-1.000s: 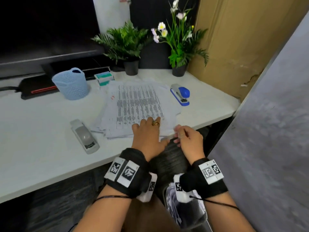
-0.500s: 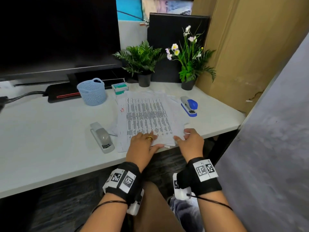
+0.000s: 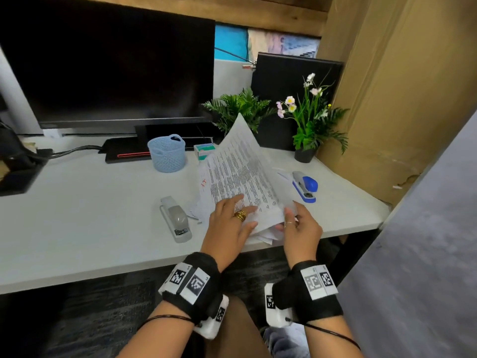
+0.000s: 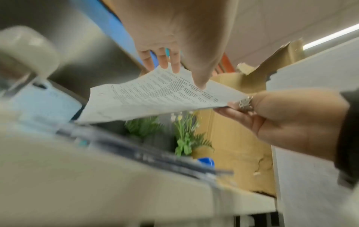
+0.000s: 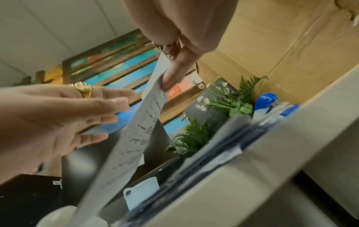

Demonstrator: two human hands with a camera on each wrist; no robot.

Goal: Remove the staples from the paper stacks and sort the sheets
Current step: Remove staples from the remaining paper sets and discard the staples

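Note:
A set of printed sheets (image 3: 242, 171) is raised off the paper pile (image 3: 204, 188) on the white desk (image 3: 90, 215), its far end tilted up. My right hand (image 3: 291, 220) pinches its near right corner. In the left wrist view that hand (image 4: 252, 110) grips the sheet's (image 4: 155, 98) edge. My left hand (image 3: 237, 210) lies on the printed face with straight fingers (image 4: 163, 59), holding nothing. The right wrist view shows the sheet (image 5: 139, 130) edge-on, between my flat left hand (image 5: 77, 115) and a right finger (image 5: 174, 73). No staple is visible.
A grey stapler (image 3: 175, 219) lies left of the pile and a blue stapler (image 3: 305, 187) to its right. Behind stand a blue mesh basket (image 3: 167, 152), a small staple box (image 3: 204, 151), a dark monitor (image 3: 108, 63) and two potted plants (image 3: 309, 117). Cardboard (image 3: 400, 99) walls the right side.
The top sheets lay flat under both hands; my right hand has now lifted them by the near right corner, and my left hand has slid forward onto their face.

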